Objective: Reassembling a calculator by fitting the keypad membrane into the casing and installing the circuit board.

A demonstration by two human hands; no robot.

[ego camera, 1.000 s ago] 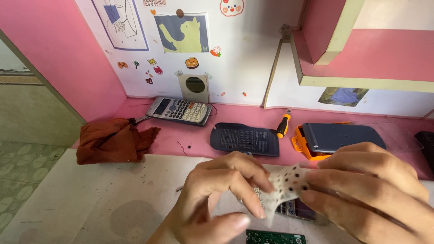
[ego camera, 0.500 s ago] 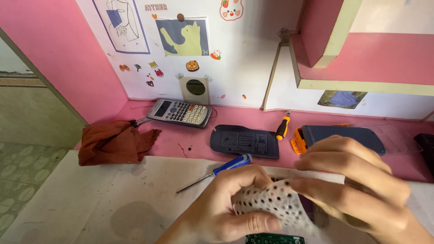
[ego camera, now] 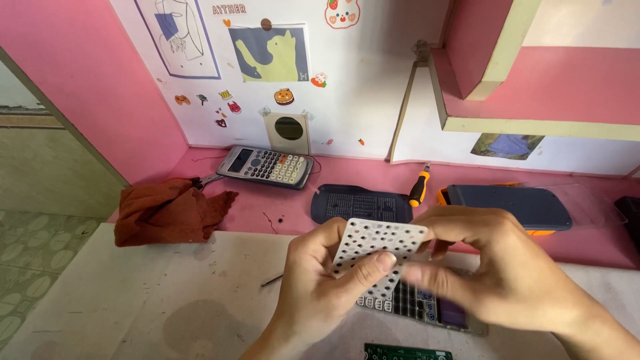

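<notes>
Both hands hold a thin, floppy white rubber keypad sheet (ego camera: pixel 378 257), a rectangle studded with rows of small dark round holes and bumps, raised just above the middle of the desk and tilted toward the camera. The left hand (ego camera: pixel 320 293) is closed on the sheet's lower left part, thumb pressed flat across its front and fingers curled behind. The right hand (ego camera: pixel 493 270) comes in from 3 o'clock and pinches the sheet's upper right edge between thumb and fingertips; its fingers are blurred.

Directly beneath the sheet, at 6 o'clock from it, an opened calculator body (ego camera: pixel 427 307) lies flat on the pale, scuffed tabletop (ego camera: pixel 133 293), showing a grid of small grey key caps and a dark panel. A green circuit board (ego camera: pixel 408 351) peeks in at the bottom edge.

At 12 o'clock from the hands, on the glossy pink shelf (ego camera: pixel 267 207), lies a dark, flat back cover (ego camera: pixel 363 203) with rounded corners and ribbed lines. At 1 o'clock rests a screwdriver (ego camera: pixel 420 187) with an orange and black handle, and at 2 o'clock a dark slab-shaped case (ego camera: pixel 510 207) on an orange base. At 11 o'clock a grey calculator (ego camera: pixel 267 165) with pale keys leans near the white wall. At 9 o'clock a crumpled rust-brown cloth (ego camera: pixel 167 210) sits in soft folds. Stickers and a cat picture (ego camera: pixel 270 53) are stuck on the wall.
</notes>
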